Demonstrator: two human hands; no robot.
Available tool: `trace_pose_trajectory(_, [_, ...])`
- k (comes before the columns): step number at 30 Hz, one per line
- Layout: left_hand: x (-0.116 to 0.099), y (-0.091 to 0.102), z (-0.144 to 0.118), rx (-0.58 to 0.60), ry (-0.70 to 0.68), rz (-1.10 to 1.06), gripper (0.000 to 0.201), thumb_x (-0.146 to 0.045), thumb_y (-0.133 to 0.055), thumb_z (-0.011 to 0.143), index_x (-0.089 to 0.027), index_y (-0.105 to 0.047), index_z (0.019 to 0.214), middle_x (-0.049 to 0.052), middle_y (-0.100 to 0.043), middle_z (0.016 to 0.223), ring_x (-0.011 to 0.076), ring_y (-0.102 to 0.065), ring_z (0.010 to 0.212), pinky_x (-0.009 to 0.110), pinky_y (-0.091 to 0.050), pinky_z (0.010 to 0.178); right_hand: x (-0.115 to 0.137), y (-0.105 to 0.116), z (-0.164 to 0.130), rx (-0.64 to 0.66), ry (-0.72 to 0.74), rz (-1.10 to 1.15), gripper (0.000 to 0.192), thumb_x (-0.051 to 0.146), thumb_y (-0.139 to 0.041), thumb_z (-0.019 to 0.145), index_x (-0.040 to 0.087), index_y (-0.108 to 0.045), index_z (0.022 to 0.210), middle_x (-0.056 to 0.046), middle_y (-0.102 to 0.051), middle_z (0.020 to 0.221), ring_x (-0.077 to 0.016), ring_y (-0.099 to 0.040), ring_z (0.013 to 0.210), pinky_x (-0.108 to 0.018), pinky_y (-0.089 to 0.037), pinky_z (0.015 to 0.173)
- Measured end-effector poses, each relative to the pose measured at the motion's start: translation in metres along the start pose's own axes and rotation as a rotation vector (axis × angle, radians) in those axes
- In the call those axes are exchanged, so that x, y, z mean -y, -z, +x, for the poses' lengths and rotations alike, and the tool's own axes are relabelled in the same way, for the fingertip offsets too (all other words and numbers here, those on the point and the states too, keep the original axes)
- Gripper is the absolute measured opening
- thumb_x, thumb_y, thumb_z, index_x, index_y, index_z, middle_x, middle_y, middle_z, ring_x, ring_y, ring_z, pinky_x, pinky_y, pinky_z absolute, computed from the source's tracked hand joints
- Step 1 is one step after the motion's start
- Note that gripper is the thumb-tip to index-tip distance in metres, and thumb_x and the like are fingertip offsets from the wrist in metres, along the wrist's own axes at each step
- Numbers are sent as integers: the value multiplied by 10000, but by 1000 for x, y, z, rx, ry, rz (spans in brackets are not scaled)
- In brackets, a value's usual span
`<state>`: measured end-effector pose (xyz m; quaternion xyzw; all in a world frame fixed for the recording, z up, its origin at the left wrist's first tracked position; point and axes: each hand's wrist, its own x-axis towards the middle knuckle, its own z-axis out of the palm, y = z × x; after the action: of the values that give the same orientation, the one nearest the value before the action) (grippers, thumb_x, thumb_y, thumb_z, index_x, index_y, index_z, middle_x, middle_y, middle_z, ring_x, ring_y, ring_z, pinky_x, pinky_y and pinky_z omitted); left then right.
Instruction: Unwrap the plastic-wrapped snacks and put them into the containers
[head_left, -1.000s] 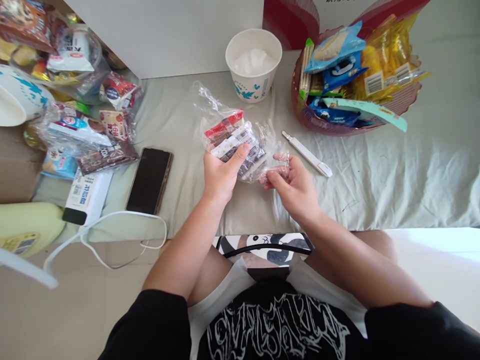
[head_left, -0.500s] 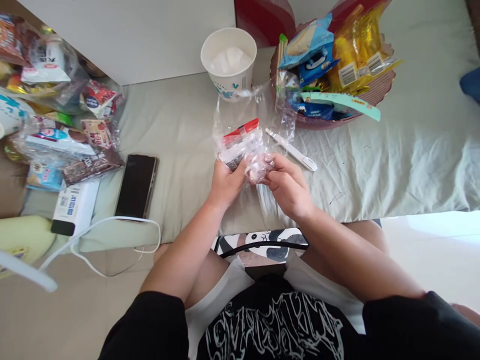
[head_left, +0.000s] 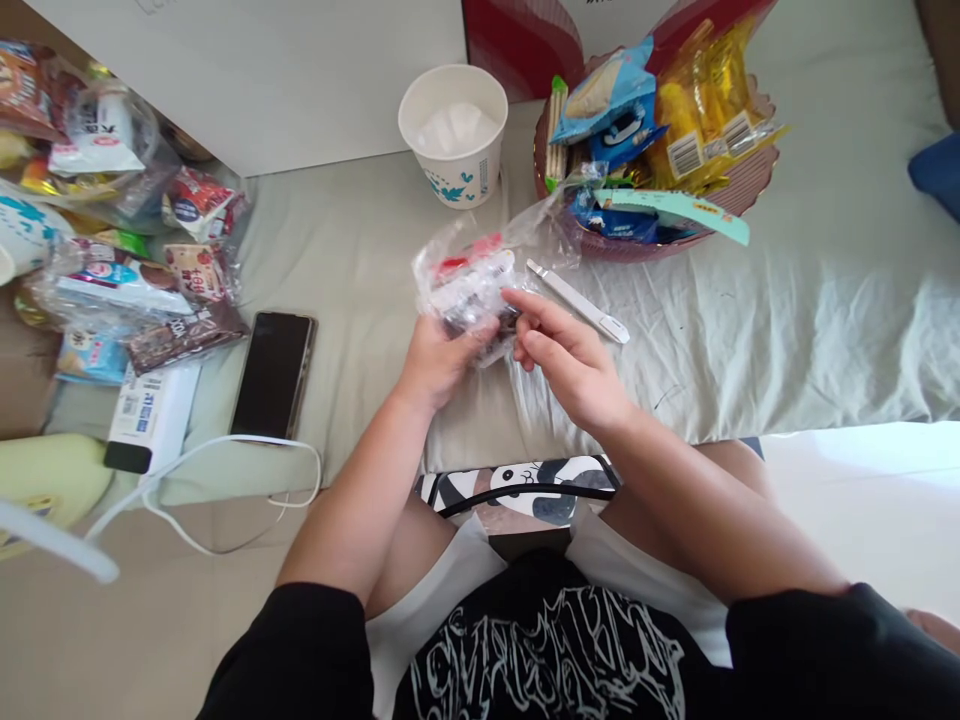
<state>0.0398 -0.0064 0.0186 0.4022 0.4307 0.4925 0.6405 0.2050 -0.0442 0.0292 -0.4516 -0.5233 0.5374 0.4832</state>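
1. We hold a clear plastic bag of snacks (head_left: pixel 469 290) up in the air, just above the bed (head_left: pixel 750 320) with its pale sheet.
2. Our left hand (head_left: pixel 435 360) grips the bag from below, thumb on the near side, so the bag does not drop or flop.
3. Our right hand (head_left: pixel 570 365) has its fingers stretched out. The fingertips (head_left: pixel 517 297) touch the right side of the bag. It looks like a light pinch on the plastic, but we cannot tell if it really grips.
4. Both hands meet at the bag, so it stays close in front of us where we can see it well.
5. The bag looks bunched up, with red, white and dark packs inside. Its long side runs roughly left to right, tipped up a bit at the far right, where loose plastic reaches toward the snack basket (head_left: pixel 555 205).
6. A white pen-like tool (head_left: pixel 577 300) lies on the bed just past our right hand, not touched.
7. A paper cup (head_left: pixel 454 145) stands farther back. A phone (head_left: pixel 274 372) lies to the left.
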Motion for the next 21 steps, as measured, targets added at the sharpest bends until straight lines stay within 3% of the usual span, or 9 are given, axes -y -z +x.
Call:
trace_pose_trajectory(3, [-3, 3, 4, -117, 28, -109, 536, -452, -987, 618, -230, -758, 1050, 36, -828, 1027, 251, -789, 1052, 353, -623, 962, -1, 11, -2, -193, 102, -122, 483, 634, -545, 984, 288, -637, 1308, -38, -583, 925, -197, -626, 851, -385, -585, 816])
trace_pose_trajectory(5, [-7, 5, 4, -132, 47, -158, 531, -453, -974, 621, -240, -749, 1053, 28, -830, 1025, 261, -785, 1090, 345, -637, 950, -6, 19, 0, -292, 134, -237, 523, 659, -529, 988, 300, -594, 1363, -68, -601, 1062, -230, -655, 1011, -410, -588, 922])
trace_pose_trajectory(8, [-14, 5, 1, -76, 123, -198, 499, -465, -950, 642, -224, -748, 1029, 40, -827, 1047, 274, -781, 1101, 356, -648, 945, -13, 24, 5, -138, 144, -348, 746, 736, -604, 914, 309, -489, 1515, -116, -571, 1400, -313, -588, 1318, -513, -529, 1126])
trace_pose_trajectory(10, [-14, 2, -2, -25, 158, -206, 515, -460, -952, 639, -208, -745, 1037, 54, -824, 1068, 285, -782, 1096, 376, -643, 959, -14, 22, 7, 2, 200, -394, 879, 762, -646, 867, 293, -435, 1580, -128, -471, 1586, -360, -446, 1502, -586, -397, 1264])
trace_pose_trajectory(12, [-10, -2, -4, 12, 167, -179, 537, -434, -969, 624, -205, -736, 1051, 56, -823, 1062, 288, -781, 1093, 386, -633, 972, -12, 16, 7, 84, 255, -434, 859, 731, -613, 902, 289, -413, 1611, -106, -372, 1692, -356, -283, 1619, -597, -260, 1342])
trace_pose_trajectory(16, [3, -9, -8, 12, 161, -110, 564, -376, -985, 611, -234, -708, 1082, 32, -818, 1066, 243, -771, 1085, 346, -620, 951, -11, 7, 5, 104, 222, -542, 618, 554, -441, 1030, 324, -443, 1604, -40, -263, 1759, -311, -163, 1676, -581, -195, 1370])
trace_pose_trajectory(21, [8, -12, -10, 20, 170, -51, 468, -308, -911, 693, -253, -702, 1108, 17, -808, 1038, 220, -760, 1068, 315, -616, 906, -19, -1, -3, 23, 314, -745, 668, 354, -547, 935, 302, -469, 1597, -105, -234, 1706, -403, -246, 1624, -642, -234, 1335])
